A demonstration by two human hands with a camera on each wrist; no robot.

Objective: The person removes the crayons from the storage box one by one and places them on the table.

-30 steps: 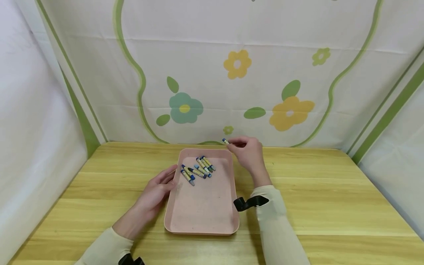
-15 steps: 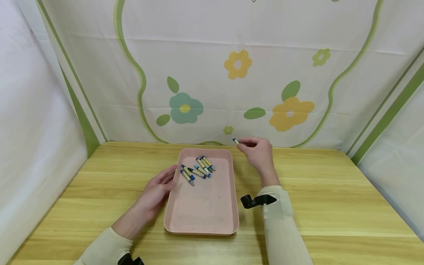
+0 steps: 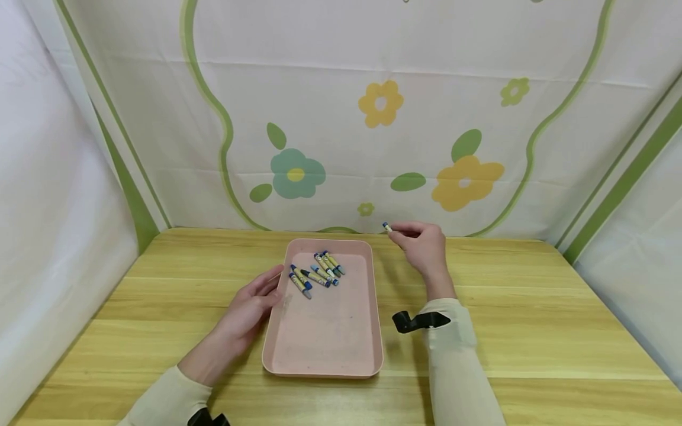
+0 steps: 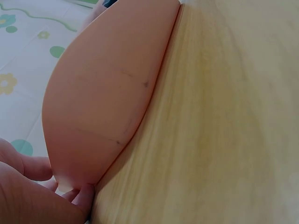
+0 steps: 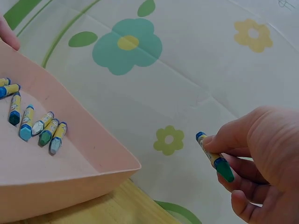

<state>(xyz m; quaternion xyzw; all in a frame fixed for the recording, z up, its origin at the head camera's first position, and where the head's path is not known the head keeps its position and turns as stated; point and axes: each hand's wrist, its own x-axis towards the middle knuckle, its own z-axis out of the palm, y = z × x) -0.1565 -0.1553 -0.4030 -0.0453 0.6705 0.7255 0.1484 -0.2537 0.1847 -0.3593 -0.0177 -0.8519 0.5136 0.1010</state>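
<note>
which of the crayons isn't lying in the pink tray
The green-tipped crayon pinched in the right hand, held in the air beyond the pink plastic tray's far right corner. The other crayons lie clustered inside the tray.

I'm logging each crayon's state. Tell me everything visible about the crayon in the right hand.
The short crayon with a yellow paper wrapper and blue-green ends is pinched between thumb and fingers of the right hand. It is held in the air, tilted, beyond the pink tray's far right corner, touching nothing else.
</note>
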